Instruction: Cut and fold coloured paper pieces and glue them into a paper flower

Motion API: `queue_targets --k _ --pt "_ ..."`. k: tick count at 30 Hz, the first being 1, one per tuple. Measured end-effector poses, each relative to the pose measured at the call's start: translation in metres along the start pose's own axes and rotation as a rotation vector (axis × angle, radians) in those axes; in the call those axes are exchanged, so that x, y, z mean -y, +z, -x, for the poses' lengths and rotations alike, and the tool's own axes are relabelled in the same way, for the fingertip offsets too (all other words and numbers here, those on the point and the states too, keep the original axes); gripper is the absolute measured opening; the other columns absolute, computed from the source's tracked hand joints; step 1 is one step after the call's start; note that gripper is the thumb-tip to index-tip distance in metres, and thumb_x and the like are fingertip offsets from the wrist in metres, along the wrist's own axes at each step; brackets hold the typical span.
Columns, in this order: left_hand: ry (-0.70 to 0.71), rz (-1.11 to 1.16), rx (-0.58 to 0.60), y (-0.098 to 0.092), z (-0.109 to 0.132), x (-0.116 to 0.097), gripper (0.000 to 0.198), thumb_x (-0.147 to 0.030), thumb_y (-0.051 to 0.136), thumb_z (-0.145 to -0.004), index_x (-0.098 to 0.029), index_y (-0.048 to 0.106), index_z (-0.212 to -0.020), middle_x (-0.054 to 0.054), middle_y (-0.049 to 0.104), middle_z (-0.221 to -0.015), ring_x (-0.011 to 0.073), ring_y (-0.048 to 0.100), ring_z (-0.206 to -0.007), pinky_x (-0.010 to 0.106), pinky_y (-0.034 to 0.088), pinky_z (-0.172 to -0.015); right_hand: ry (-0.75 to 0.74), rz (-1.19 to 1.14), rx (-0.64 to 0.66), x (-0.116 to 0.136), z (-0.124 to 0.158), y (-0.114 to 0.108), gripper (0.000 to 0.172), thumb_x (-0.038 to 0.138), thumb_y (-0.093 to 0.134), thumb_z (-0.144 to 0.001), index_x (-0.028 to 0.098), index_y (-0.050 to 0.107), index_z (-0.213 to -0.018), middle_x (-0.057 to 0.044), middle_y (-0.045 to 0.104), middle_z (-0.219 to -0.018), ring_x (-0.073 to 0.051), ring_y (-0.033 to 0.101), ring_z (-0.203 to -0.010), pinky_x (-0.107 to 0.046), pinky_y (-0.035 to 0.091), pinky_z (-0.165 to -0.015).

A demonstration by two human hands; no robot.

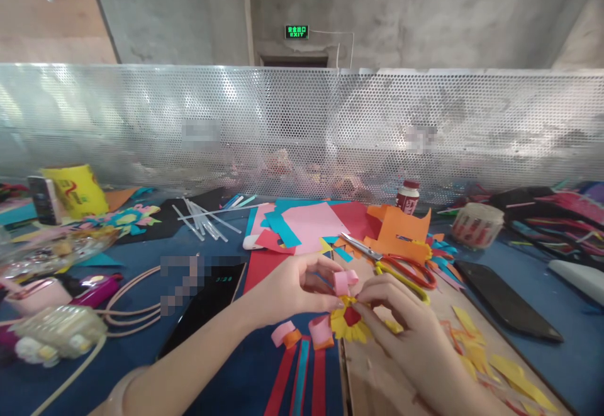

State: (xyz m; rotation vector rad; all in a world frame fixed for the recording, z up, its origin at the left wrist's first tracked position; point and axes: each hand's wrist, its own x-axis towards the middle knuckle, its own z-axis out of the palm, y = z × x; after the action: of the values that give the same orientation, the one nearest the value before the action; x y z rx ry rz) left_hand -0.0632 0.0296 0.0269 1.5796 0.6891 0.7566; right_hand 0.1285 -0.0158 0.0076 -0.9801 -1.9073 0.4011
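In front of me is a yellow paper flower [350,329] with a red centre, and a pink paper loop [346,281] stands at its upper edge. My left hand [302,287] is closed on the flower's left edge, thumb at the petals and fingers curled behind the loop. From the right, my right hand [401,325] pinches the flower's upper right side near the red centre. The exact contact of some fingertips is hidden. Just below my left hand lie curled pink and orange paper pieces [321,332], with red strips [319,381] and a blue strip [301,372] running toward me.
Red-handled scissors [408,268] lie beyond my right hand, near orange paper [401,232]. Clear sticks [202,218] are at the back left. One phone [207,306] lies beneath my left forearm, another dark phone [507,299] at right. Yellow scraps [514,378] are scattered nearby. A perforated metal screen [302,120] stands behind.
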Motion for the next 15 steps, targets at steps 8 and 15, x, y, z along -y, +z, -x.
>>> queue_targets --k 8,15 --pt "0.023 -0.018 -0.043 0.002 -0.001 0.002 0.040 -0.015 0.065 -0.068 -0.019 0.053 -0.106 0.007 0.060 -0.100 0.0165 0.060 -0.085 0.032 0.048 -0.075 0.163 -0.050 0.024 -0.002 0.001 0.005 0.014 0.020 0.050 -0.079 0.021 0.052 -0.093 -0.001 0.054 -0.078 -0.012 0.055 -0.065 -0.024 0.047 -0.057" --pt "0.060 0.009 -0.063 0.006 0.000 -0.001 0.046 -0.013 0.065 -0.067 -0.022 0.049 -0.109 0.005 0.053 -0.103 0.0120 0.059 -0.077 0.027 0.048 -0.067 0.211 0.014 0.061 0.003 -0.008 0.002 0.016 0.024 0.056 -0.074 0.019 0.060 -0.088 -0.006 0.057 -0.092 -0.015 0.057 -0.073 -0.028 0.048 -0.065"
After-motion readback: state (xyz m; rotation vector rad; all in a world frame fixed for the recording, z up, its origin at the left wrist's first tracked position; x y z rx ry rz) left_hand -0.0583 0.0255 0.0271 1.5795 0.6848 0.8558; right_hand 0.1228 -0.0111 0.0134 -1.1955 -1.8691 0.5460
